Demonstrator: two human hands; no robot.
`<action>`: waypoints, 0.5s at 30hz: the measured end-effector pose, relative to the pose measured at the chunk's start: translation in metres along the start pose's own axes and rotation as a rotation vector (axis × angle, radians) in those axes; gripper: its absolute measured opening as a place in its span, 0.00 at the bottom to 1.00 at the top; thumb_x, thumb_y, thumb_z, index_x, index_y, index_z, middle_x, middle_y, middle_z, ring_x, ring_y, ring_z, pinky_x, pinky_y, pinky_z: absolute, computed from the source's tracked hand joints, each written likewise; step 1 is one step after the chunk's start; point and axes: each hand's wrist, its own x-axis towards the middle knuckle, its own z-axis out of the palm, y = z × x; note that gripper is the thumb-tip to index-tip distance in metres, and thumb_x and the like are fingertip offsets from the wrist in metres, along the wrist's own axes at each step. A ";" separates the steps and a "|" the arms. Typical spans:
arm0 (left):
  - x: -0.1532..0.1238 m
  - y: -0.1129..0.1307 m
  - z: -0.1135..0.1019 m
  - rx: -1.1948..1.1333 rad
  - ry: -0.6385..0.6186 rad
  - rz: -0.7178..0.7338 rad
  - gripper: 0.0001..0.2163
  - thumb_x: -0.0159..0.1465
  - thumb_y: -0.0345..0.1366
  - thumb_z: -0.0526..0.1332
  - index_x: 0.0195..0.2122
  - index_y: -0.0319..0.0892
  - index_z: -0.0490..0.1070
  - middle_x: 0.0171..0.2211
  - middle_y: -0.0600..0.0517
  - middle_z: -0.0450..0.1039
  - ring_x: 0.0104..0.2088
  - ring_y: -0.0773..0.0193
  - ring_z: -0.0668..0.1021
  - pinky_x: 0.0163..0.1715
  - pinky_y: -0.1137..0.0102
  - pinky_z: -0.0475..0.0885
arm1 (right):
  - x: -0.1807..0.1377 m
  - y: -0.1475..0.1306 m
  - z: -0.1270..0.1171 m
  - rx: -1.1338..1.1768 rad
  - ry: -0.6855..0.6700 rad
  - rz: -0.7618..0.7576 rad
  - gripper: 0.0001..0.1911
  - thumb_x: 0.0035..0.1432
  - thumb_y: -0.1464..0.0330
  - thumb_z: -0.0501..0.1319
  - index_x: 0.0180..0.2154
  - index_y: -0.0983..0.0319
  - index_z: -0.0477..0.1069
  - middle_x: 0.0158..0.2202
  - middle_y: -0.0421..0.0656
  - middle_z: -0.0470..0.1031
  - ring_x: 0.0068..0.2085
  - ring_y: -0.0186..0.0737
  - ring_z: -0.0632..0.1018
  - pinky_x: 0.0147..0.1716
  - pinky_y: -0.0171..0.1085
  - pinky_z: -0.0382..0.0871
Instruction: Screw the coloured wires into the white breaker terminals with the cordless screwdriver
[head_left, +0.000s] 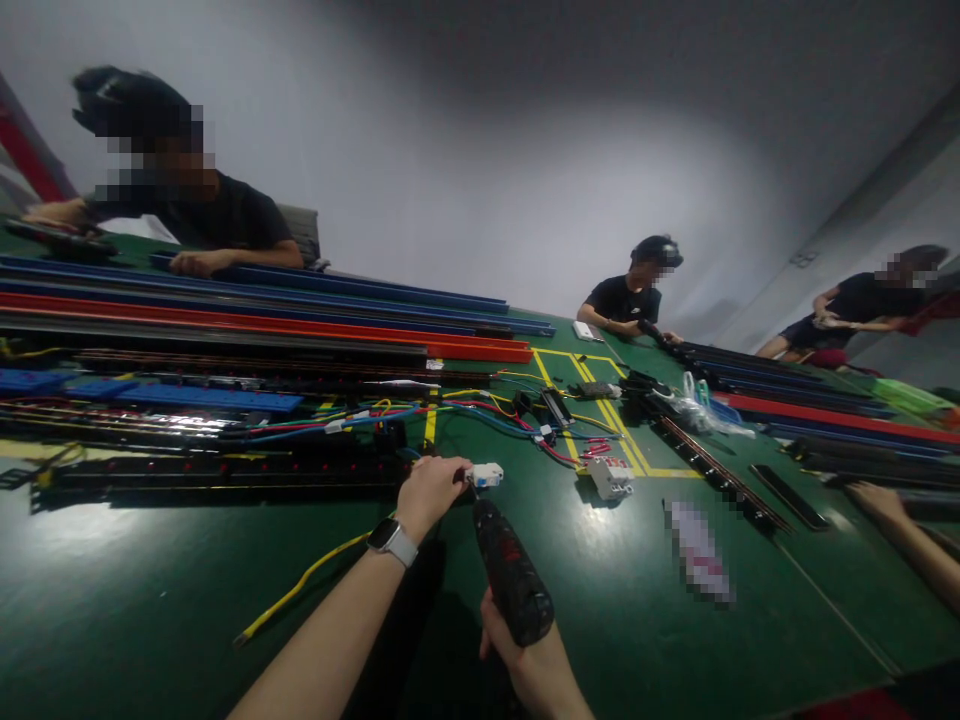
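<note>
Here: powered screwdriver (511,580) against a white module (486,475)

The green desk (150,590) fills the lower frame, with long rails (262,325) across its upper left. At lower centre, the right hand (536,665) has its fingers clenched round the screwdriver's grip. Above it, the left hand (427,495) pinches the module mid-frame, just beside the tool's tip.

Green table (135,600), grey wall (487,150).

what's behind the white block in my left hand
Tangled blue, red and yellow wires lie behind the white block on the green table. The left hand covers the block's left end; the black screwdriver in the right hand meets its near edge.
</note>
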 end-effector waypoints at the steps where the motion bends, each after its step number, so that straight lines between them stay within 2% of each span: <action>1: 0.000 0.000 0.000 -0.003 0.000 -0.001 0.13 0.67 0.42 0.61 0.51 0.59 0.79 0.43 0.52 0.83 0.47 0.57 0.80 0.54 0.64 0.67 | 0.001 0.002 0.000 -0.005 -0.001 -0.002 0.27 0.60 0.44 0.63 0.41 0.62 0.70 0.20 0.38 0.73 0.26 0.41 0.75 0.31 0.37 0.68; 6: 0.000 -0.002 0.004 -0.035 0.003 -0.025 0.13 0.65 0.42 0.62 0.50 0.58 0.79 0.44 0.52 0.82 0.49 0.58 0.80 0.56 0.66 0.66 | 0.009 0.015 -0.002 -0.015 -0.005 0.002 0.27 0.58 0.45 0.64 0.41 0.62 0.69 0.19 0.37 0.73 0.24 0.40 0.75 0.30 0.38 0.69; 11: -0.001 -0.002 0.007 -0.039 0.052 -0.013 0.13 0.65 0.41 0.62 0.50 0.57 0.79 0.45 0.52 0.82 0.48 0.57 0.80 0.57 0.65 0.66 | 0.012 0.021 0.000 0.012 -0.004 -0.049 0.33 0.54 0.37 0.62 0.38 0.61 0.71 0.18 0.39 0.71 0.25 0.43 0.74 0.29 0.39 0.71; 15: 0.000 -0.003 0.011 -0.015 0.073 -0.010 0.13 0.64 0.42 0.64 0.50 0.58 0.79 0.44 0.53 0.83 0.47 0.57 0.80 0.54 0.64 0.68 | 0.015 0.023 0.002 0.006 0.004 -0.009 0.33 0.52 0.35 0.61 0.35 0.59 0.72 0.16 0.38 0.67 0.22 0.43 0.73 0.27 0.40 0.71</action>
